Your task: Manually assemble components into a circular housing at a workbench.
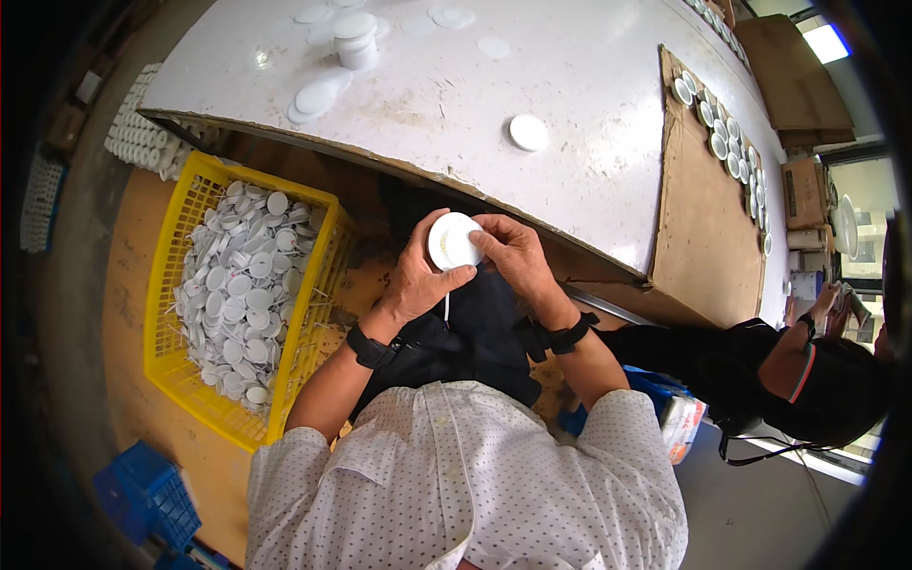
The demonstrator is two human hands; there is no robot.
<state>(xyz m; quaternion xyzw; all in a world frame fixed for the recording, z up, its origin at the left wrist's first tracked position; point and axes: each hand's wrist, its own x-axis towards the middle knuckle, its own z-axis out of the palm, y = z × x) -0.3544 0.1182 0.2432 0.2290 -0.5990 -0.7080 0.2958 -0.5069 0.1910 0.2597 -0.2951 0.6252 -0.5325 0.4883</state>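
Observation:
Between my two hands, in front of my lap, is a white round disc [446,239] with a faint yellowish mark on its face. A second pale round edge seems to overlap it. My left hand [415,278] grips its left and lower side, fingers curled around the rim and thumb toward the front. My right hand [519,258] pinches the right side, its thumb pressed on the face. A thin white strand hangs just below the disc; I cannot tell whether it is joined to it. The fingers behind the disc are partly hidden.
At left stands a yellow crate [249,429] heaped with white discs with thin leads. On the white table [446,114] lie a lone disc [528,133], a stack of round pieces [355,40] and cardboard [708,223] bearing white rings. Another person [807,370] works at right.

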